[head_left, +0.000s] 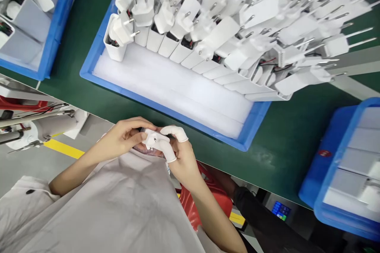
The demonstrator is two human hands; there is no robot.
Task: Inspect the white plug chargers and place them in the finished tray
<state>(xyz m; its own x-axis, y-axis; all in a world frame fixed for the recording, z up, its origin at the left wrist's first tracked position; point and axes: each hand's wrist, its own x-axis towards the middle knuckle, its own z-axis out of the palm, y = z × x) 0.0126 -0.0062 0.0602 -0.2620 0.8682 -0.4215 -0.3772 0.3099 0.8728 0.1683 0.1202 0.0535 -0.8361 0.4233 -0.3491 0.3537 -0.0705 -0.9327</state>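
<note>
Both my hands meet close to my body, just off the near edge of the green table (285, 142). Between them is a small white charger plug (152, 139) with metal pins. My left hand (123, 139) curls its fingers over the plug from the left. My right hand (178, 154), with white finger cots on the thumb and forefinger, pinches the plug from the right. Part of the plug is hidden under my fingers.
A blue tray (243, 138) with white foam lining holds several rows of white charger bodies and plugs at the back. Another blue tray (50, 43) sits far left and a blue bin (329, 154) at right. A red stool (204, 201) and metal machine parts (35, 122) lie below the table edge.
</note>
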